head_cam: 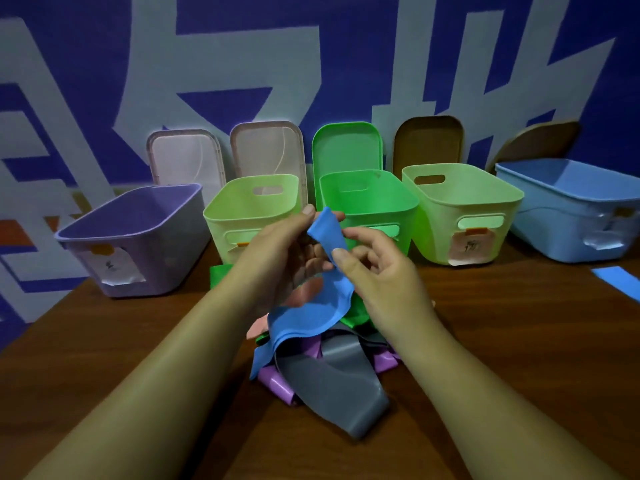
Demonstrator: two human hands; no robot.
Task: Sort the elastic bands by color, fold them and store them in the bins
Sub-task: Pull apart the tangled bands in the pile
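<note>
A blue elastic band [311, 317] is lifted above a pile of bands on the brown table [502, 341]. My left hand [277, 258] pinches its top end between thumb and fingers. My right hand [374, 268] pinches the band lower down with its thumb. The band's tail drapes onto the pile, where a grey band [336, 379], purple bands [273, 382], a green band [356, 310] and a pink band [258, 327] lie tangled. Several open bins stand behind: a purple bin [138, 237], a light green bin [249, 216], a green bin [377, 206], another light green bin [460, 220] and a blue bin [571, 209].
Lids lean on the blue-and-white wall behind the bins: two clear ones [187, 157], a green one [346, 147] and two brown ones [429, 140]. A second blue band [616, 278] lies flat at the table's right edge. Labels hang on the fronts of the bins.
</note>
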